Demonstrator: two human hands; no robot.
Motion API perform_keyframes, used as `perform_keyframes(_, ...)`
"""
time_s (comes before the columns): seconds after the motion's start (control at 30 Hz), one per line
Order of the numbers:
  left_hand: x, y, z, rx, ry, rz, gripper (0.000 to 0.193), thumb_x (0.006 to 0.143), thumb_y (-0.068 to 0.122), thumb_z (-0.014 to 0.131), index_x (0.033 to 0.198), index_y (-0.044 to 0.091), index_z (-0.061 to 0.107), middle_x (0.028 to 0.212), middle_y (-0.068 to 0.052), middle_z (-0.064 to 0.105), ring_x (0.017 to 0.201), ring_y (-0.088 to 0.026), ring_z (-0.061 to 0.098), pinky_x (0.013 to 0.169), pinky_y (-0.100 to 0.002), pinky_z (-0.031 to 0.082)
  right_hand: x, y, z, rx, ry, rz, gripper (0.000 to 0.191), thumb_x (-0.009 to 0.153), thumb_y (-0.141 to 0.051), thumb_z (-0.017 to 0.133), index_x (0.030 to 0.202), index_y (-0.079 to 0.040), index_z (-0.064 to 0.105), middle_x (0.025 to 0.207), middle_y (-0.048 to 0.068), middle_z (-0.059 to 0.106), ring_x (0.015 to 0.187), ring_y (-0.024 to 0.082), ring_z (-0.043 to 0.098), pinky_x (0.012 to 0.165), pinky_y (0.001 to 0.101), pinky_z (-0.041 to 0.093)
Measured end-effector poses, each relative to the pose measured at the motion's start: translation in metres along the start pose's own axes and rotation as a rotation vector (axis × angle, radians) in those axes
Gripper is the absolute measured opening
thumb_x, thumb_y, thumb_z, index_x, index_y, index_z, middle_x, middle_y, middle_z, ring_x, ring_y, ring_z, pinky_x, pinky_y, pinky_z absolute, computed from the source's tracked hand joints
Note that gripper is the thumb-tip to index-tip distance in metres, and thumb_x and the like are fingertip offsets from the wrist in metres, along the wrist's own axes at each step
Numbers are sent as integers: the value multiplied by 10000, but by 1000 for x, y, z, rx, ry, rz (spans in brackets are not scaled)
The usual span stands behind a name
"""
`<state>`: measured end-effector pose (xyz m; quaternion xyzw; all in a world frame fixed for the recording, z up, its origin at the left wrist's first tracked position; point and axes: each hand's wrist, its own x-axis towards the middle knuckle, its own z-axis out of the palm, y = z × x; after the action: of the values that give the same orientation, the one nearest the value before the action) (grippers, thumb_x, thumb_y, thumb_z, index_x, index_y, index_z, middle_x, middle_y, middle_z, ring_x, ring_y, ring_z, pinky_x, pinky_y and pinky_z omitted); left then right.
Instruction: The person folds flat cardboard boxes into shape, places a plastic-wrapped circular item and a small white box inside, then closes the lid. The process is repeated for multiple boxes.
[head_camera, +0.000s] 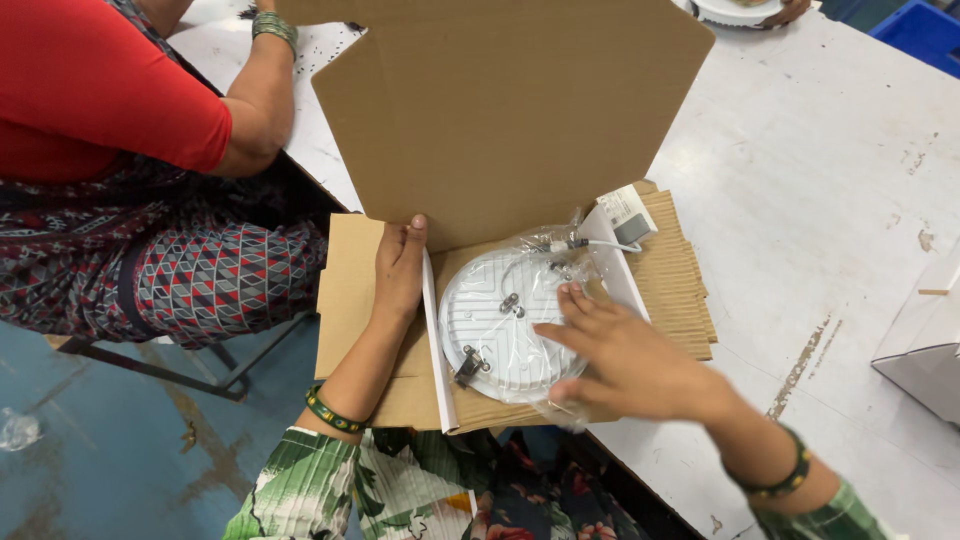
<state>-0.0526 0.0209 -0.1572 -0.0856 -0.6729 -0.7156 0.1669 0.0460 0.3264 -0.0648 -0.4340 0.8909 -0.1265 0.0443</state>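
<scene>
An open cardboard box (500, 110) lies at the near edge of a white table (820, 170), its lid standing up. Inside rests a round white light fitting (495, 325) wrapped in clear plastic, metal clips showing on its back. A small white driver unit (628, 213) with a cable sits at the box's far right corner. My left hand (398, 270) grips the box's left wall, thumb against the lid. My right hand (620, 355) lies flat with spread fingers on the right side of the wrapped fitting.
A person in a red top and patterned skirt (120, 120) sits to the left, one arm on the table. A grey-white box (925, 340) stands at the right edge. A blue crate (925, 30) is at the far right. Another hand holds a white round part (740, 10) at the top.
</scene>
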Motion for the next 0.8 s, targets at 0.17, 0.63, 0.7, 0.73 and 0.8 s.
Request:
perform_keyframes(0.17,0,3,0,0,9,-25,447,1100,311,493,1387,-29,529,1305,-100,619,1232,-170,532,1102,-316,383,1,79,-22,601,610,443,425,1057,-352,579,903,13,735,1092,191,810,1079,243,778,997,325,591)
perform_keyframes(0.63,3,10,1,-29,25,-121,364,1099,345,528,1188,-1,599,981,-4,536,914,-97,453,849,-266,407,55,144,-21,590,792,847,402,946,-218,726,1313,-76,646,1103,157,680,953,268,662,794,406,555)
perform_keyframes(0.7,3,10,1,-25,26,-103,360,1094,352,526,1168,6,594,963,11,531,900,-86,449,833,-255,405,38,149,-25,1143,1030,636,390,953,-137,725,1317,-59,608,1156,122,703,1048,244,689,884,407,585)
perform_keyframes(0.73,3,9,1,-19,18,-70,360,1085,361,517,1156,16,590,972,23,554,909,-73,468,845,-242,415,27,147,-29,1416,1138,508,389,956,-96,723,1319,-51,589,1183,106,716,1096,233,704,930,410,601)
perform_keyframes(0.8,3,8,1,22,24,-77,358,1075,378,520,1092,26,580,932,33,550,878,-65,468,807,-237,417,3,133,-36,1526,1111,257,462,957,-35,719,1382,-37,538,1235,116,693,1175,264,678,1032,451,583)
